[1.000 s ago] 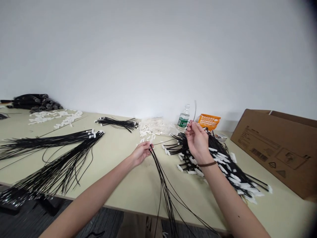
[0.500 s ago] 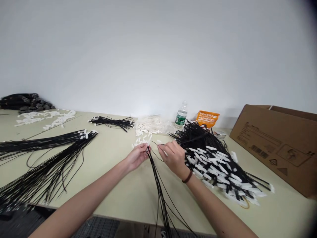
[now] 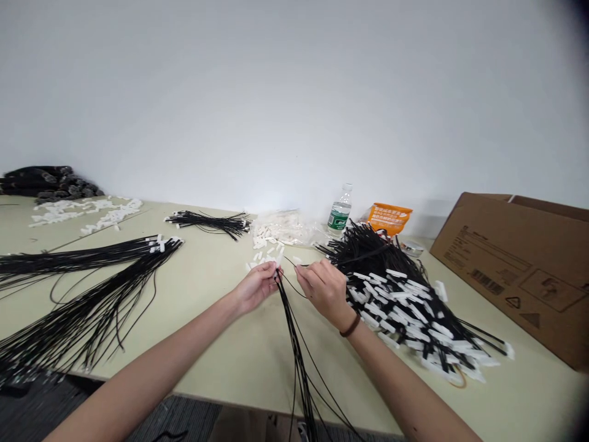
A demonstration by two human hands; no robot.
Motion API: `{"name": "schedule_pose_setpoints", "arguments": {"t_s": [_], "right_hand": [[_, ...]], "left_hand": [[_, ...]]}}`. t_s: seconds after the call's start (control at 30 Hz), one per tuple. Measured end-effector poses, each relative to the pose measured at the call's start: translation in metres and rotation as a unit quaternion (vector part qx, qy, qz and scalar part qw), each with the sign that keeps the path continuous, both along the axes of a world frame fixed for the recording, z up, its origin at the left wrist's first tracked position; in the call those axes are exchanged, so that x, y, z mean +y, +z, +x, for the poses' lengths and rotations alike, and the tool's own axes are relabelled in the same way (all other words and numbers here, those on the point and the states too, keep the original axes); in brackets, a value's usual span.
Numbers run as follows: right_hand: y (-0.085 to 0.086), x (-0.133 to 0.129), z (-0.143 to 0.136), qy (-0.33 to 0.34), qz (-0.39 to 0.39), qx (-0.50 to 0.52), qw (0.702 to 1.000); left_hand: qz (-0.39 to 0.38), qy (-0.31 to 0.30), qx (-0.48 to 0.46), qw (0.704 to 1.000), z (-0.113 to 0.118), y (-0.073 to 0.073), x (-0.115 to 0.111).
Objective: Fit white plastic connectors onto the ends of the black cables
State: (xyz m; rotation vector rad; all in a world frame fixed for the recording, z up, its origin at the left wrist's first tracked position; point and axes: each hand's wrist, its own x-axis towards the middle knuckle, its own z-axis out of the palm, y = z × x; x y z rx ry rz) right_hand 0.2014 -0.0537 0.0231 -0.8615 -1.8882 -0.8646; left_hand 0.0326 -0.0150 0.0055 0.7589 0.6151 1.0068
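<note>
My left hand (image 3: 256, 286) pinches a small white connector (image 3: 278, 259) at the top of a bundle of thin black wires (image 3: 294, 344). The bundle hangs down towards me and past the table's front edge. To its right, my right hand (image 3: 323, 287) is closed with thumb and fingertips on a single black wire (image 3: 289, 281), whose end sticks out towards the connector. Several loose white connectors (image 3: 258, 258) lie on the table just beyond my left hand, in front of a clear plastic bag (image 3: 285, 228) of white pieces.
Right of my hands lies a heap of black cables with white connectors (image 3: 414, 313). Behind it are a water bottle (image 3: 339, 212) and an orange packet (image 3: 390, 218). A cardboard box (image 3: 515, 276) stands far right. Wire bundles (image 3: 101, 301) spread over the left, with a smaller bundle (image 3: 209, 223) behind.
The view has shifted slightly. Both hands keep their grips, staying almost in the same place over the table.
</note>
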Motion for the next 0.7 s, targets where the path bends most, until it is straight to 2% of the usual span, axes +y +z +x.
{"name": "schedule_pose_setpoints", "arguments": {"t_s": [0.4, 0.7], "right_hand": [[-0.0054, 0.0030, 0.0074, 0.029, 0.014, -0.090, 0.995], [-0.0009, -0.0001, 0.0092, 0.046, 0.026, -0.103, 0.993]], "left_hand": [[0.018, 0.015, -0.006, 1.000, -0.0001, 0.0005, -0.0006], [0.032, 0.026, -0.006, 0.999, -0.0005, 0.0023, -0.0009]]}}
